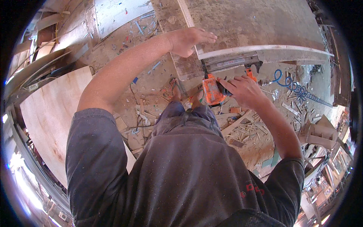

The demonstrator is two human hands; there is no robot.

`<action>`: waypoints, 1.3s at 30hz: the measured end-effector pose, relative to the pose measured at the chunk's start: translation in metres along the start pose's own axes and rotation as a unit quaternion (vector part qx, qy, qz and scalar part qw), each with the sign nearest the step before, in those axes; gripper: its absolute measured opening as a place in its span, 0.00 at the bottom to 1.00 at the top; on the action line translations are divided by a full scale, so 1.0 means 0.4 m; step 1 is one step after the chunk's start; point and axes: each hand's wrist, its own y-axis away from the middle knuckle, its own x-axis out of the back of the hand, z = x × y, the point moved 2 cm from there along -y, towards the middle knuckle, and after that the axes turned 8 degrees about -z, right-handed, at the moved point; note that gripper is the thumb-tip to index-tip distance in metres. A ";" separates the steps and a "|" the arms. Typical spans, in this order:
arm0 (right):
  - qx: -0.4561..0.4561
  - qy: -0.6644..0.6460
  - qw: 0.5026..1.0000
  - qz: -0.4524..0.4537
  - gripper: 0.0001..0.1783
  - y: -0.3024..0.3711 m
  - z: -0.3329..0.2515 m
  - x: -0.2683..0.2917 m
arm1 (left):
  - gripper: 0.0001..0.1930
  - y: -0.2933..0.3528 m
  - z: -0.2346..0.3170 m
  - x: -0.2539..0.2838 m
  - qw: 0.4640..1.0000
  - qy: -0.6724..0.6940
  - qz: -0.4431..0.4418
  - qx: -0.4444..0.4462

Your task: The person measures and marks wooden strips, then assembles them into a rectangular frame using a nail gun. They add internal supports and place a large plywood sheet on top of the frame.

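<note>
My right hand (244, 90) is wrapped round the grip of an orange and black nail gun (214, 92). Its long grey magazine lies alongside a light wooden strip (264, 48), and its nose is close to the corner where that strip meets a second wooden strip (185, 11). At this same corner my left hand (189, 41) lies flat with fingers stretched out, touching the wood and holding nothing. Both strips rest on a large brown board (249, 22). Whether the nose touches the wood, I cannot tell.
A blue coiled air hose (300, 90) runs from the nail gun to the right. Wood scraps (251, 130) litter the floor around my feet. On the left leans a pale plywood panel (53, 113); a white sheet (119, 15) lies at the far left.
</note>
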 end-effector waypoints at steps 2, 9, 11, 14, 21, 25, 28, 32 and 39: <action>-0.004 -0.007 1.000 0.002 0.46 0.001 0.000 -0.002 | 0.45 0.000 0.004 0.005 1.000 0.006 -0.002 0.004; -0.043 0.030 0.999 0.002 0.44 -0.004 -0.002 -0.014 | 0.45 0.007 0.021 0.023 0.999 0.025 0.015 0.020; -0.036 0.023 0.999 -0.020 0.45 -0.001 -0.008 -0.008 | 0.46 0.009 0.006 0.026 0.999 0.034 0.007 0.007; -0.055 -0.065 0.996 -0.016 0.48 0.060 -0.021 -0.009 | 0.45 -0.004 0.025 0.067 0.998 0.062 -0.020 0.025; -0.185 -0.192 0.961 0.076 0.57 0.287 -0.030 -0.109 | 0.36 -0.086 0.115 0.138 0.973 0.066 0.212 0.055; -0.296 -0.210 0.930 0.056 0.57 0.437 0.008 -0.124 | 0.32 -0.235 0.199 0.106 0.944 0.082 0.302 0.104; -0.313 -0.203 0.922 0.101 0.55 0.560 0.092 -0.162 | 0.31 -0.374 0.266 0.072 0.945 0.057 0.296 0.129; -0.293 -0.187 0.922 0.170 0.53 0.711 0.227 -0.262 | 0.28 -0.534 0.275 0.031 0.941 0.025 0.288 0.176; -0.296 -0.206 0.927 0.101 0.55 0.986 0.476 -0.217 | 0.27 -0.795 0.300 0.050 0.927 0.059 0.272 0.249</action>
